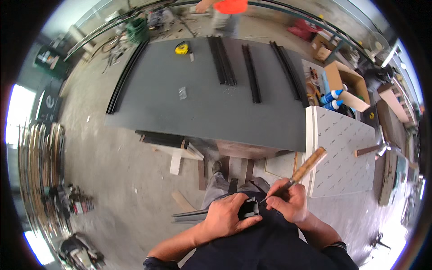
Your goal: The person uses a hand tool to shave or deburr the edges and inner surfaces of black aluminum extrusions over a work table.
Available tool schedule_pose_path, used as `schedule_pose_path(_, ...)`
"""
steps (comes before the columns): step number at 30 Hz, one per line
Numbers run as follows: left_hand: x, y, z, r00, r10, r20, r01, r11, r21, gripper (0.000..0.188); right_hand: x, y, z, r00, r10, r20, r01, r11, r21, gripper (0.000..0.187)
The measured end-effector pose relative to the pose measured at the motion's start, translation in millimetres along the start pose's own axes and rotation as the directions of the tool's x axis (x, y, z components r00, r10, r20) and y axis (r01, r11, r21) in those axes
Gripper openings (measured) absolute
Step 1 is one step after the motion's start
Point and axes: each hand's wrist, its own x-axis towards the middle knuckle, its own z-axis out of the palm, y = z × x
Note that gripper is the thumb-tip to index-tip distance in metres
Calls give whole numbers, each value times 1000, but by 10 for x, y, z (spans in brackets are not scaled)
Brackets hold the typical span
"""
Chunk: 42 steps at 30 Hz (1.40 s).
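A grey profile [192,217] is gripped in the left hand [227,213], on the near side of the bench [153,105]. A wooden-handled tool [310,164] is clasped in the right hand [290,202], its tip directed at the profile's end. Black bars [252,74] and a tape measure [182,48] are laid on the bench; at its right, blue bottles [331,96] are set near an opened carton [334,77].

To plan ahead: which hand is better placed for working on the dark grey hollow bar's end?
Right hand, probably: it holds a wooden-handled tool near that end; the left hand grips the bar.
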Motion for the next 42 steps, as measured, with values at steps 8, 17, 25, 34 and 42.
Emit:
schedule_pose_path(8,467,-158,-741,965,241,102,-252,961,112,54,240,-370,487,965,-243,-101,203,931,-303,11)
schedule_pose_path(17,710,79,-636,941,302,155,-336,886,318,50,339,-261,184,806,-592,-18,479,671,-566,21)
schedule_pose_path(25,984,382,-439,922,341,185,-388,802,455,50,187,-187,-326,663,-731,163,701,529,-478,19)
schedule_pose_path(34,1387,499,-426,814,123,568,-70,991,-113,64,82,-219,-579,841,-445,-307,457,889,-37,12)
schedule_pose_path(42,1171,501,-218,881,110,460,-71,992,-101,49,27,-301,-524,920,-334,-205,306,939,-158,12)
